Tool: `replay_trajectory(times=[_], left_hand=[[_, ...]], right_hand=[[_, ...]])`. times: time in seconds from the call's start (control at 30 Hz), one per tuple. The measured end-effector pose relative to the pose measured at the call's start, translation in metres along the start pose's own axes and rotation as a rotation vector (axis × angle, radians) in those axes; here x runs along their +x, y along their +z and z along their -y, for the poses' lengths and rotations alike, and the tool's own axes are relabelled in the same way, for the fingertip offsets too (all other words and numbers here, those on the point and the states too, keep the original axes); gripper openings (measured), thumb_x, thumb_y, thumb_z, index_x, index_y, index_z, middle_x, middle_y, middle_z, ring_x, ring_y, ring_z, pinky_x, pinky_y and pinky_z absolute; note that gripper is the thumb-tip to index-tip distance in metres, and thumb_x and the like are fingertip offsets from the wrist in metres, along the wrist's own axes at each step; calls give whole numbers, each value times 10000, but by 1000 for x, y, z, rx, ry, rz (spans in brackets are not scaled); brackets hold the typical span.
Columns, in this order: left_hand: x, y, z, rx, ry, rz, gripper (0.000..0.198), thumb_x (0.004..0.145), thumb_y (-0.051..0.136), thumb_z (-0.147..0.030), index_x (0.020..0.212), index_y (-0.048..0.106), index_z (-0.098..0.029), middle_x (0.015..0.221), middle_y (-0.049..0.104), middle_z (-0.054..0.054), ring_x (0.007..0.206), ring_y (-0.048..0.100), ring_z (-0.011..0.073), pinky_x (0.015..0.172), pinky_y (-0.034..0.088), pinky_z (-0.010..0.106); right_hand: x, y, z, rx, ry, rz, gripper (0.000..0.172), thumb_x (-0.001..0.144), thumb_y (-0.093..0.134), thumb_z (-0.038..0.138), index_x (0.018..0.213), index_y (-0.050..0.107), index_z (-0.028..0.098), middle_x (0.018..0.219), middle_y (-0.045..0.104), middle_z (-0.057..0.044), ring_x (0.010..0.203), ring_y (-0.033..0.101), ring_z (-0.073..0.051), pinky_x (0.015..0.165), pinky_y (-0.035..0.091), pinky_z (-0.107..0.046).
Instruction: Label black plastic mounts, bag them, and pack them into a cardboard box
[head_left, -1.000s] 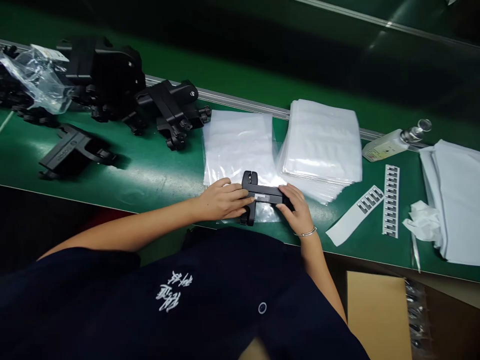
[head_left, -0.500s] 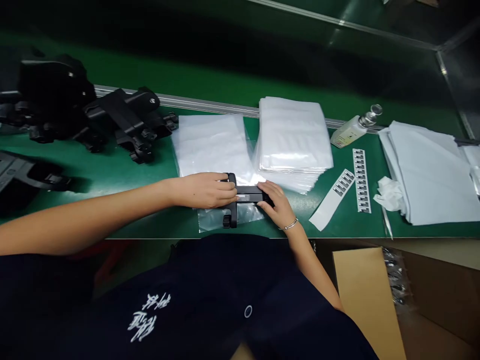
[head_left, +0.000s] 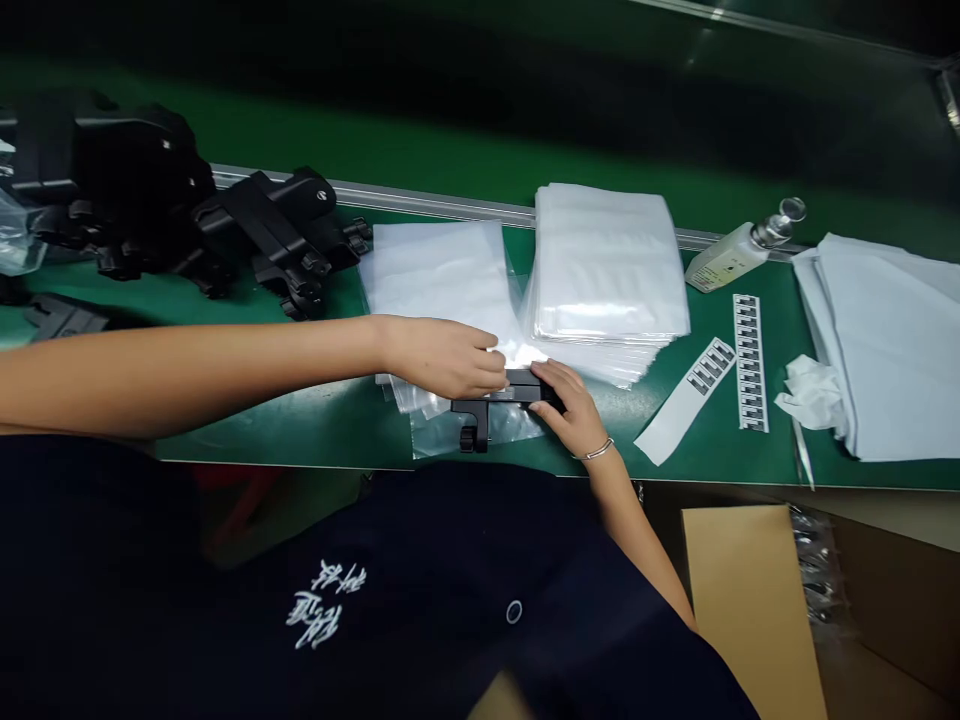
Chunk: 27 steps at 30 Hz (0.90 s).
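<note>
A black bracket-like part with a knob lies over clear plastic bags near the front edge of the green table. My right hand is wrapped round the right end of this part. Over its left end, my left hand has its fingers bent and pressed together. Whatever is between those fingertips, if anything, is too small to make out. A thick stack of white plastic bags lies just behind my right hand.
Several black parts are piled at the left. Two label strips, a pump bottle, crumpled tissue, tweezers and white sheets lie to the right. Below the table edge is a cardboard box.
My left hand has shifted up and right over the black part, uncovering more of its lower arm. My right hand keeps its hold. The whole view has shifted a little.
</note>
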<state>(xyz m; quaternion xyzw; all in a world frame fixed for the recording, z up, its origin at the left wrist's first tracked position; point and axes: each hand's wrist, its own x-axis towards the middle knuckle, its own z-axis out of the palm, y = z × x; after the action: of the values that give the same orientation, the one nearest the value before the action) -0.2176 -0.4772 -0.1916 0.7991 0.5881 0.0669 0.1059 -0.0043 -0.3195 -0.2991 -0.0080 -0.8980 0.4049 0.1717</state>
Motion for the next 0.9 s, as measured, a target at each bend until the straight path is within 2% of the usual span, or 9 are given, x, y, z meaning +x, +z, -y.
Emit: replay_trajectory(times=[0.1,0.2,0.3,0.37,0.47,0.6,0.67,0.77,0.9], left_hand=[[-23,6,2,-107,3,-43,295,959,432,-241,1094,694,-249,903,713,66,904,646,183,844,497,328],[-25,20,-19,-274,-224,-340,282,946,503,-355,1141,672,-243,986,712,76,956,650,204,884,506,363],[2,38,-60,-752,-369,-561,561,855,621,-526,1324,557,-225,1246,641,121,1173,592,277,990,483,425],[26,50,-88,-1190,-365,-611,743,795,616,-660,1370,509,-200,1290,616,145,1244,551,324,1019,473,459],[56,66,-117,-1553,-341,-521,771,796,575,-702,1360,518,-180,1247,645,159,1252,550,343,1034,471,482],[56,72,-119,-1310,-375,-199,692,820,643,-542,1410,477,-220,1291,640,142,1212,593,324,1033,479,501],[37,64,-108,-1145,-379,-112,637,857,603,-484,1438,445,-276,1282,656,102,1174,628,294,994,517,464],[-1,47,-83,-938,-533,-176,453,886,538,-478,1323,565,-360,1180,718,13,1126,660,259,922,565,369],[-29,32,-58,-746,-895,-296,310,885,500,-518,1091,669,-361,1186,713,-47,1122,659,251,876,581,349]], right_hand=[[0,-6,8,-1,19,-15,448,920,569,447,1330,544,267,1333,605,-92,1306,494,-288,1090,414,-565],[10,-15,34,120,82,-189,428,890,604,470,1268,584,269,1318,599,-98,1273,516,-288,1090,414,-549],[34,-15,75,586,103,-370,433,931,472,565,1229,569,266,1220,629,-83,1093,625,-228,967,531,-451],[57,-10,98,849,59,-337,552,951,282,654,1227,535,250,1128,658,-82,913,672,-196,834,584,-413],[87,-6,109,752,0,-296,639,960,144,660,1191,533,207,1046,665,-92,853,667,-180,807,579,-395],[89,-34,74,35,-80,-200,419,987,326,529,1064,611,230,1060,657,-83,1029,623,-208,970,497,-414],[67,-69,39,-295,114,-259,309,985,387,421,1065,624,239,1094,656,-84,1089,594,-225,1013,458,-427],[7,-138,-13,-615,868,-534,274,960,425,317,1110,626,206,1162,637,-116,1163,544,-248,1032,433,-422],[-87,-209,-57,-694,1282,-638,301,884,464,196,1085,635,53,1166,591,-273,1159,526,-376,959,423,-528]])
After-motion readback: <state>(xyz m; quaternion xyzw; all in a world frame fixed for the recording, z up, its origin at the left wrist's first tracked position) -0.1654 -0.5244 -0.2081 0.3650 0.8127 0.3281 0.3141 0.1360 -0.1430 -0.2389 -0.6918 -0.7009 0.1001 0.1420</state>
